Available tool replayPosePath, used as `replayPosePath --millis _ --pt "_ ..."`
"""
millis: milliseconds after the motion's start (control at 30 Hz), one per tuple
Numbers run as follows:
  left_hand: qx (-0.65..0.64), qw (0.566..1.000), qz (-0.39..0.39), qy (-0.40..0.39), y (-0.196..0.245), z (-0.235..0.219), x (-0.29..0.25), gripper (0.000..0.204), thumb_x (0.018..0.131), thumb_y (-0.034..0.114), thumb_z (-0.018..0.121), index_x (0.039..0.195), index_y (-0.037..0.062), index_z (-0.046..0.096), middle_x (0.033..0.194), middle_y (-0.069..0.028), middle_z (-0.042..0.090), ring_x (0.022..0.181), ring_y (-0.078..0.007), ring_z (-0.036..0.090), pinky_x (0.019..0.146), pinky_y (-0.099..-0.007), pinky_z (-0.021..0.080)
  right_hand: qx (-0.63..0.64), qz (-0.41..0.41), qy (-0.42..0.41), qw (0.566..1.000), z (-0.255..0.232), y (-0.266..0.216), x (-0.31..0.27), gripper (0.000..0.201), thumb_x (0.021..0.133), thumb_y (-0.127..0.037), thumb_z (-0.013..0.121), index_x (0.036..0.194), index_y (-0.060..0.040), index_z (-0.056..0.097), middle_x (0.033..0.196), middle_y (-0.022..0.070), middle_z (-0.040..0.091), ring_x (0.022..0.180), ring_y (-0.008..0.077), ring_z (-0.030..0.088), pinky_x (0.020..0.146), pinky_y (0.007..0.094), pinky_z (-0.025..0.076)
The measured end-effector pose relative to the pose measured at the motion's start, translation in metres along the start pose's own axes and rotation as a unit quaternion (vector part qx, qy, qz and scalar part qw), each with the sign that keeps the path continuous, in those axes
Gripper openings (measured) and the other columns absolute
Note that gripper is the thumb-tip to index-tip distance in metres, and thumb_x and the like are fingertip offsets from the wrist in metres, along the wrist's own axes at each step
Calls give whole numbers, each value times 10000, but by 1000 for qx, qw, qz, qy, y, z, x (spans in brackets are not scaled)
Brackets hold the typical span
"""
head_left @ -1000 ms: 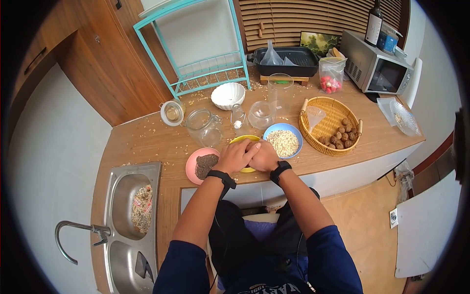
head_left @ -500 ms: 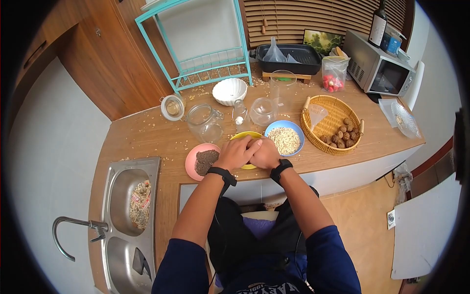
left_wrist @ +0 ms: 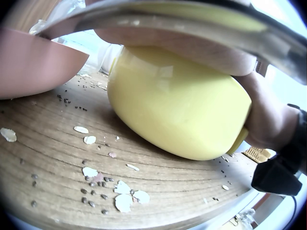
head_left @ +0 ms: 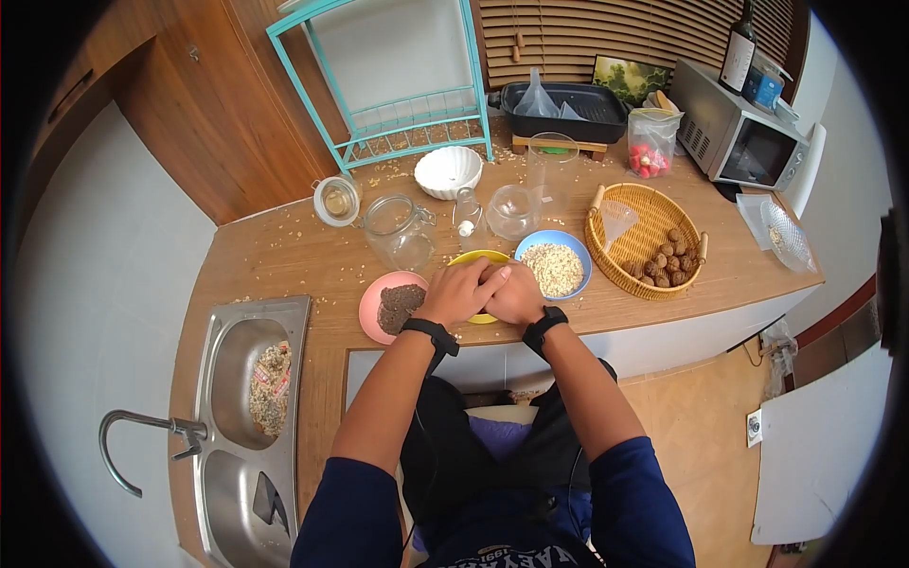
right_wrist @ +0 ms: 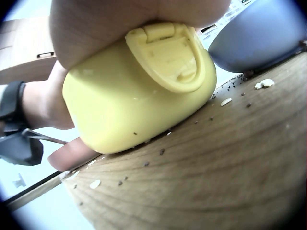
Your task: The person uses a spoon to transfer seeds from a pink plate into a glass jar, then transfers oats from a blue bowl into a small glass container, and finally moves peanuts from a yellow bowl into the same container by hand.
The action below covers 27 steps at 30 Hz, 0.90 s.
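Note:
Both hands come together over a yellow bowl [head_left: 483, 257] at the counter's front, covering most of its top. My left hand [head_left: 458, 292] lies on the bowl's left side, its fingers meeting my right hand [head_left: 516, 295], which is bent with the knuckles up. I cannot tell whether anything is between the palms. In the right wrist view, a flap-like tab [right_wrist: 169, 57] shows on the yellow bowl's side, under the hand. Left of the hands sits a pink bowl [head_left: 371, 317] of dark seeds; to the right, a blue bowl [head_left: 584, 280] holds pale oat flakes.
Behind the bowls stand a clip-top glass jar [head_left: 396, 248], a small glass bottle [head_left: 469, 210] and a white fluted bowl [head_left: 448, 172]. A wicker basket [head_left: 602, 248] with walnuts is at right, a steel sink [head_left: 299, 327] at left. Flakes and seeds litter the counter.
The head view has shifted slightly. The hands stay joined over the yellow bowl, with hardly any movement of the fingers.

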<state>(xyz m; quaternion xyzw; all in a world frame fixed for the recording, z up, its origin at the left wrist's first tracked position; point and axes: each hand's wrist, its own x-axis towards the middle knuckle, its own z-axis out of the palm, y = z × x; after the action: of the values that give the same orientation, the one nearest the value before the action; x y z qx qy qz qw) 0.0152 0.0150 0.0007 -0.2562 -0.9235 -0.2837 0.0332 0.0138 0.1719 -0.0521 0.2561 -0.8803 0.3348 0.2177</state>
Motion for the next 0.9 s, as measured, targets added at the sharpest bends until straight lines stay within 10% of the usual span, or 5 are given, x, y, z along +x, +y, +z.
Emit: replayPosePath --millis 900 --pt "-17 1000 13 11 -1 -1 2 662 1011 655 470 1006 34 698 930 -218 735 912 -421 691 834 -516 515 18 16 -20 1000 -12 -10 3 144 838 -228 680 828 -90 724 815 124 731 794 385 673 770 489 526"
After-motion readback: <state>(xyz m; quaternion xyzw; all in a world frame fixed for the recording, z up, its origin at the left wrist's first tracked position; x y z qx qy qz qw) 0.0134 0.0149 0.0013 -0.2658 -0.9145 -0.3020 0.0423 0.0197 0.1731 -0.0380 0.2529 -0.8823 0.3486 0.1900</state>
